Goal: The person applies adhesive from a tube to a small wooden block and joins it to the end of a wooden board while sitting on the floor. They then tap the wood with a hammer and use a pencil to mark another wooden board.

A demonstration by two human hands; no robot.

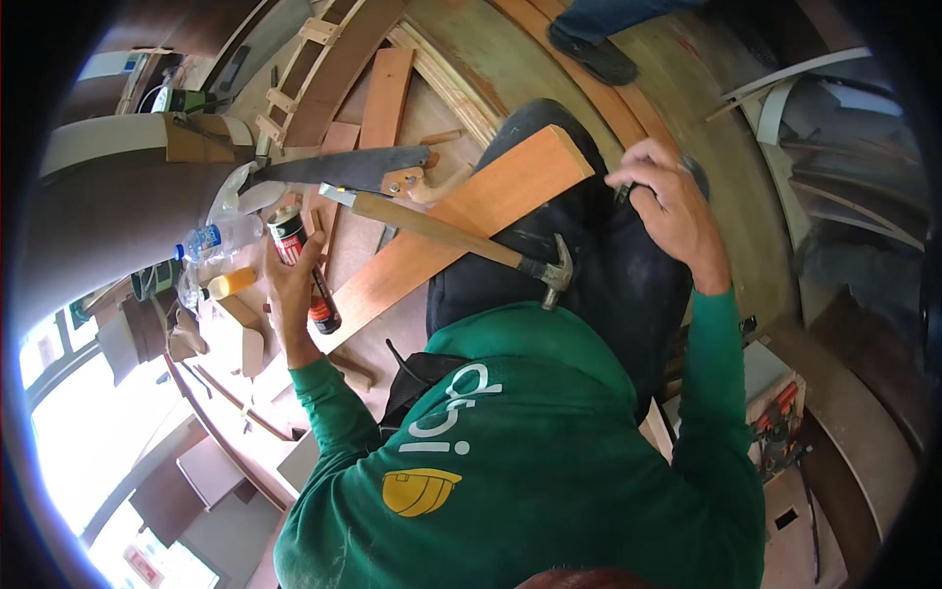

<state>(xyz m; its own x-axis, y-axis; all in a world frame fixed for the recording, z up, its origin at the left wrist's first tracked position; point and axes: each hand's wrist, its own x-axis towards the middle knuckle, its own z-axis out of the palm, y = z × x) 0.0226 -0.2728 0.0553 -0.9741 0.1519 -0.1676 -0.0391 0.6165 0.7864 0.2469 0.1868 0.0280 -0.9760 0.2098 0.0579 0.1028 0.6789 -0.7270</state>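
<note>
My left hand [290, 294] is closed around a black-and-red cylindrical tube [322, 306] on the left. My right hand [667, 211] is raised over my dark-trousered right knee, its fingers loosely bent and apart. An orange-brown plank [535, 172] lies diagonally across my lap. On it rests a claw hammer [552, 278] with a long wooden handle, its head over my thigh; a flat metal piece [338, 194] shows at the handle's far end. Beyond them lies a handsaw [343, 167] with a wooden handle.
A plastic bottle [226, 236] and yellow container [232, 284] stand or lie left. Wooden boards [386, 88] lie ahead, beside a curved panel [128, 196]. Another person's shoe and trouser leg [603, 54] are at top. A box of tools [775, 412] sits at right.
</note>
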